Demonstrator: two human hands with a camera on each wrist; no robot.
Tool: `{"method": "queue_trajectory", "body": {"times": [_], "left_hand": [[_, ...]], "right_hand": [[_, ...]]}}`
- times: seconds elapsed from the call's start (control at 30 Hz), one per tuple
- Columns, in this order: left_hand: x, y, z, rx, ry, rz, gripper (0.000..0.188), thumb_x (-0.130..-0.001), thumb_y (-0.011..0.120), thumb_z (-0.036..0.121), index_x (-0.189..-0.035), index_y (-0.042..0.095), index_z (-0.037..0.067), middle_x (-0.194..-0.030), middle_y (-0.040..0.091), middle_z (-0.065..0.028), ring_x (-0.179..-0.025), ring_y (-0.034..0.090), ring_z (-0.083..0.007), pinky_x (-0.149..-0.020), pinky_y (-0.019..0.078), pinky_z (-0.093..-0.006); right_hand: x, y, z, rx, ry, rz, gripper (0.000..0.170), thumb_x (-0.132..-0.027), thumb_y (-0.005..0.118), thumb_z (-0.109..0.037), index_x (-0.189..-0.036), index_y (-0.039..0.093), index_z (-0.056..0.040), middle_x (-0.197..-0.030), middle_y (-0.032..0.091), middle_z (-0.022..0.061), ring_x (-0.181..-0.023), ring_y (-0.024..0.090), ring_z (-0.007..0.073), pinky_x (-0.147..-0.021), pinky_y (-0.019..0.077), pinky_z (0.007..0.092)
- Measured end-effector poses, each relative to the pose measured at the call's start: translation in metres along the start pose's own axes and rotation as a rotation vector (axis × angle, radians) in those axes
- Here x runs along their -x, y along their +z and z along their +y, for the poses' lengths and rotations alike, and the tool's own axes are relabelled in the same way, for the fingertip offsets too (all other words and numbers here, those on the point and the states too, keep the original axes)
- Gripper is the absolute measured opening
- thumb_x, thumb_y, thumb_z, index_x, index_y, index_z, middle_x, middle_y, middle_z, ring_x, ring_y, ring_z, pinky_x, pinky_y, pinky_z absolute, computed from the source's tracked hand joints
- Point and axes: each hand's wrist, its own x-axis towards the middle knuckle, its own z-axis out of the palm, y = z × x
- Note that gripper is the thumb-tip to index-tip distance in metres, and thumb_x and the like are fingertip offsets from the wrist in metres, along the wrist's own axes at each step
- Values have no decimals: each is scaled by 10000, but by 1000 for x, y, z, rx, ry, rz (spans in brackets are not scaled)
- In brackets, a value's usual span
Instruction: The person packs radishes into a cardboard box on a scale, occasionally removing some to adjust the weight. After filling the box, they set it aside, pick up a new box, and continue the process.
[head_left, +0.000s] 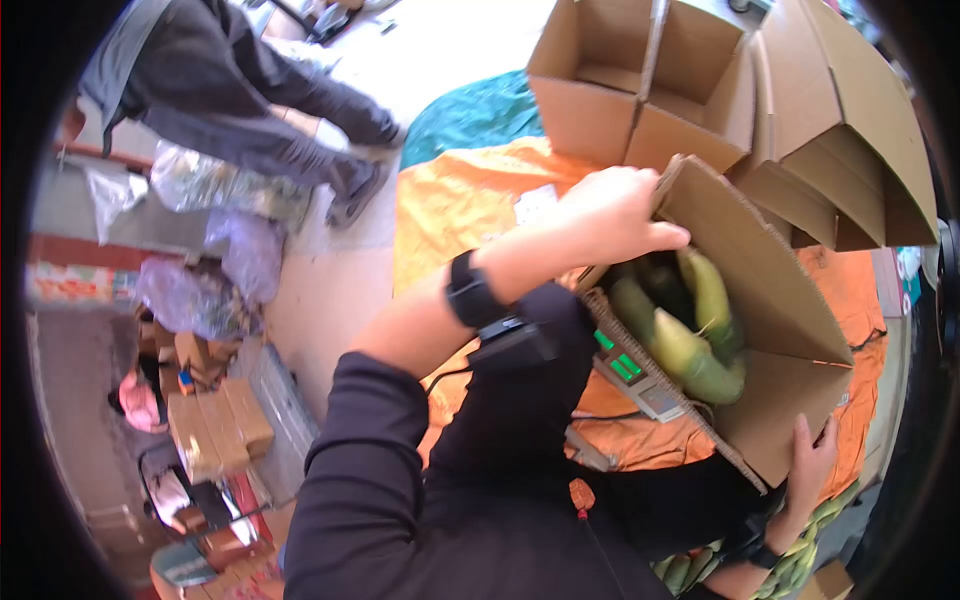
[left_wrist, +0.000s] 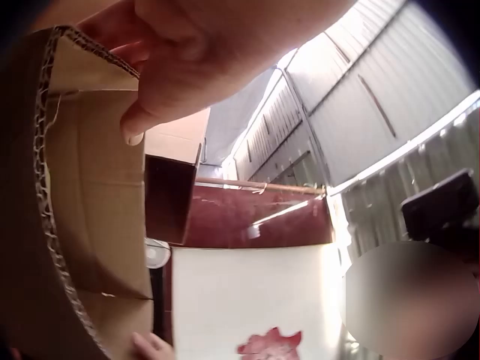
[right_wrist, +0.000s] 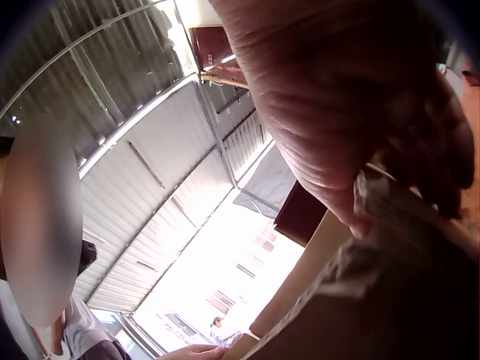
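Box (head_left: 775,280) between left hand (head_left: 622,212) and right (head_left: 811,468)

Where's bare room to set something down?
Bare orange sheet lies between the teal sheet and the left forearm; pale floor shows between the orange sheet and the purple bags. It's crowded at the held box: green vegetables inside, lit display alongside, open boxes beyond.

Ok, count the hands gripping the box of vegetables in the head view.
2: the left hand on the upper-left rim of the cardboard box, as pictured, and the right hand on its lower-right rim.
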Motion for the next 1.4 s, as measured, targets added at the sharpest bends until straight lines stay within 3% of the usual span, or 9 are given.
{"method": "queue_trajectory", "body": {"times": [0.17,0.47,0.6,0.9,0.97,1.0,1.03,1.27,1.4], "left_hand": [[-25,5,-6,-227,-326,-60,302,-775,596,208,-952,673,-24,-928,671,-219,-890,654,-349,-803,521,-411],[-24,-13,-53,-262,-215,108,287,-711,622,222,-834,684,-29,-756,674,-190,-684,683,-299,-673,557,-370],[17,-42,-90,-213,-189,247,291,-719,571,241,-853,708,23,-900,677,-193,-871,655,-360,-798,527,-405],[240,-46,-152,-3,-478,678,298,-778,636,271,-964,679,43,-815,676,-184,-768,674,-312,-703,518,-378],[298,-36,-149,106,-667,718,280,-819,647,175,-1017,662,-21,-827,692,-51,-731,616,-90,-652,491,-266],[326,-31,-145,37,-713,740,291,-793,641,247,-973,672,21,-802,678,-185,-733,678,-290,-675,513,-366],[362,-21,-156,-45,-781,755,297,-792,646,256,-960,668,12,-794,674,-190,-735,671,-314,-675,511,-377],[583,50,-137,-164,-1326,649,293,-764,667,223,-909,653,-31,-768,663,-208,-727,661,-328,-674,500,-430],[703,116,-99,-115,-1389,709,212,-773,621,85,-928,639,-59,-839,675,-203,-753,637,-326,-726,492,-420]], "right_hand": [[-40,-23,18,121,33,-233,238,-843,551,-95,-1016,574,68,-889,630,94,-786,565,131,-706,454,283],[-73,-10,-42,131,-92,-280,276,-808,506,-53,-1034,602,73,-879,644,60,-741,567,109,-691,457,261],[-98,11,-89,275,-187,-293,279,-828,509,-79,-1048,596,69,-882,646,67,-745,568,104,-693,460,264],[-73,160,-200,288,-784,-320,231,-835,565,-131,-980,583,48,-775,628,127,-661,573,180,-648,457,321],[-48,202,-218,465,-1037,-233,202,-804,565,-137,-890,572,45,-777,630,177,-693,611,295,-654,471,380],[-33,224,-222,512,-1070,-230,174,-790,551,-124,-863,577,31,-790,635,185,-739,616,332,-674,478,411],[-16,247,-224,560,-1103,-227,149,-776,538,-112,-836,582,18,-803,639,193,-786,621,370,-694,484,441],[145,391,-193,9,-930,-875,545,-778,429,33,-1299,489,-118,-1062,613,228,-1004,598,381,-884,478,439],[240,437,-146,-58,-900,-1082,302,-782,485,-44,-1069,556,-101,-974,616,181,-947,600,372,-772,496,441]]}}
